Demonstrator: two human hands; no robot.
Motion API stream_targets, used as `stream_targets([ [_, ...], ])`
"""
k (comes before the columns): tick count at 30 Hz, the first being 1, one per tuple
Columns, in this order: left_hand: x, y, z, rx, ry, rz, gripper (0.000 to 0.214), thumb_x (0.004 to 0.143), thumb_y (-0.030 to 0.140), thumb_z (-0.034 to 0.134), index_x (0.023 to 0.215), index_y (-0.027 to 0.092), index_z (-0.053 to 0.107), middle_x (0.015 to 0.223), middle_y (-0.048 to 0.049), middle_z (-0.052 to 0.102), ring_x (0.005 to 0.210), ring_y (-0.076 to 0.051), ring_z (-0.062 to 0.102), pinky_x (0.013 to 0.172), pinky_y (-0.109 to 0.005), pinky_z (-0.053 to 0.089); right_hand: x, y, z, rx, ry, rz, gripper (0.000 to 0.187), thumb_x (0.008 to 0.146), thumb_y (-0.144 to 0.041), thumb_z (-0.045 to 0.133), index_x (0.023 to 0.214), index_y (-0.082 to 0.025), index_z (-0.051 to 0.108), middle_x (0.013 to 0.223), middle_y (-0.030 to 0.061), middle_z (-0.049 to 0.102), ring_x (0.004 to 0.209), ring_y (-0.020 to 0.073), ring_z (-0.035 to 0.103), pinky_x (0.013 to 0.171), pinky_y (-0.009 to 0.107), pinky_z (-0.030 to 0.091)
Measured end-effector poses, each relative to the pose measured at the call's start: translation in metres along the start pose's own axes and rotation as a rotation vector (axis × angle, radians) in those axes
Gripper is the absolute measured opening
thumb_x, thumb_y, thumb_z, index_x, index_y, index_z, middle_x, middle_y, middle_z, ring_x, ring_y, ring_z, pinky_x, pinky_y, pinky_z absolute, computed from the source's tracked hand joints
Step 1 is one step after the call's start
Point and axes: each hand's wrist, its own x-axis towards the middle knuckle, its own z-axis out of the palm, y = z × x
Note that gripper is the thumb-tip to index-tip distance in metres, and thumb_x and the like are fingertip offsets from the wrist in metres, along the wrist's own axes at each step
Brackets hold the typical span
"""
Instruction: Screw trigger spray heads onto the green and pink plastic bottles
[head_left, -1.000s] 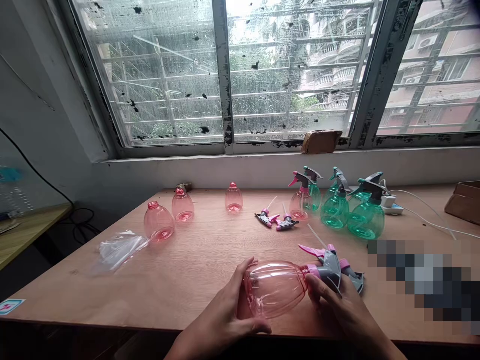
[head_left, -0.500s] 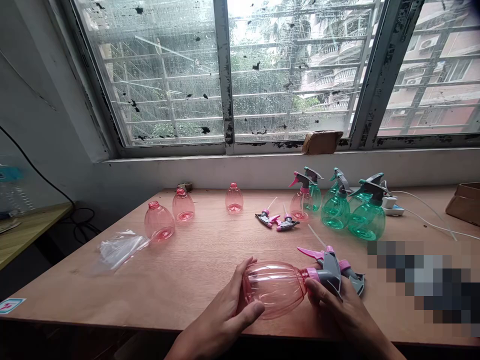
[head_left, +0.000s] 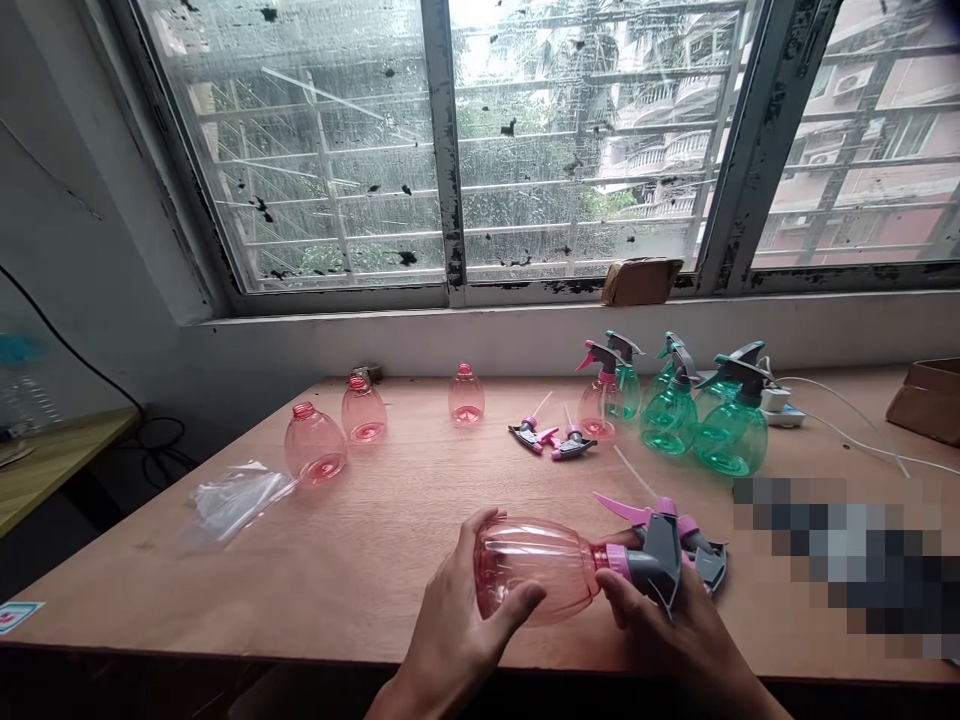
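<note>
A clear pink spray bottle [head_left: 534, 572] lies sideways in front of me, its neck pointing right. My left hand [head_left: 469, 610] is closed around its base end, thumb across the near side. On the neck sits a grey trigger sprayer [head_left: 654, 560] with a pink collar and pink trigger. My right hand [head_left: 664, 625] grips this sprayer from below, its thumb by the collar; its other fingers are partly hidden. Just behind lies another grey and pink spray head [head_left: 709, 562], partly covered. Farther back, two loose spray heads [head_left: 574, 445] with thin tubes rest on the table.
Pink bottles without heads, such as this one [head_left: 315, 445], stand at the back left beside clear plastic bags [head_left: 240, 498]. Several green spray bottles [head_left: 731, 435] and a pink one [head_left: 598, 408] stand at back right, near a power strip [head_left: 781, 412] and a brown box [head_left: 926, 400].
The bottle has shifted slightly left within my hands. My left thumb reaches farther over it, and my right thumb has moved left along the collar. The view has shifted a little.
</note>
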Motion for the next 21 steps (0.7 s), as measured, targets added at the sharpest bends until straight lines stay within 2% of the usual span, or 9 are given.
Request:
stream_targets([
  [4, 0.002, -0.001, 0.002, -0.066, 0.045, -0.004, 0.064, 0.090, 0.053, 0.067, 0.140, 0.026, 0.041, 0.145, -0.0129, 0.059, 0.119, -0.034, 0.065, 0.104, -0.046, 0.051, -0.001, 0.001, -0.001, -0.002, -0.030, -0.001, 0.031, 0.083, -0.047, 0.079, 0.093, -0.020, 0.067, 0.060, -0.0037, 0.058, 0.055, 0.0188, 0.057, 0.051, 0.029, 0.048],
  [7, 0.001, -0.004, 0.000, -0.075, -0.018, 0.029, 0.063, 0.092, 0.043, 0.065, 0.145, 0.024, 0.037, 0.144, -0.0129, 0.058, 0.121, -0.032, 0.063, 0.105, -0.043, 0.049, 0.000, 0.001, -0.003, 0.001, -0.020, 0.021, 0.035, 0.082, -0.050, 0.079, 0.096, -0.020, 0.066, 0.059, -0.0039, 0.058, 0.055, 0.0192, 0.057, 0.050, 0.029, 0.048],
  [11, -0.003, -0.010, -0.002, -0.027, -0.082, 0.061, 0.061, 0.097, 0.036, 0.056, 0.151, 0.022, 0.031, 0.144, -0.0129, 0.057, 0.124, -0.032, 0.060, 0.109, -0.044, 0.046, 0.004, 0.000, -0.007, -0.004, -0.035, 0.029, 0.036, 0.088, -0.054, 0.073, 0.097, -0.021, 0.060, 0.057, -0.0050, 0.058, 0.051, 0.0177, 0.055, 0.052, 0.030, 0.046],
  [16, -0.004, -0.011, -0.003, -0.016, -0.087, 0.068, 0.060, 0.099, 0.040, 0.054, 0.153, 0.026, 0.031, 0.155, -0.0118, 0.048, 0.137, -0.034, 0.050, 0.116, -0.047, 0.039, 0.005, 0.000, -0.008, -0.019, -0.033, 0.026, 0.036, 0.087, -0.053, 0.073, 0.098, -0.020, 0.060, 0.056, -0.0051, 0.059, 0.051, 0.0179, 0.057, 0.055, 0.031, 0.049],
  [21, -0.001, -0.008, -0.001, -0.127, -0.045, 0.030, 0.066, 0.093, 0.044, 0.064, 0.149, 0.028, 0.034, 0.152, -0.0122, 0.049, 0.132, -0.035, 0.054, 0.112, -0.050, 0.042, 0.002, 0.006, -0.003, -0.029, -0.015, -0.034, 0.033, 0.084, -0.046, 0.079, 0.101, -0.020, 0.067, 0.061, -0.0037, 0.062, 0.051, 0.0169, 0.057, 0.049, 0.028, 0.049],
])
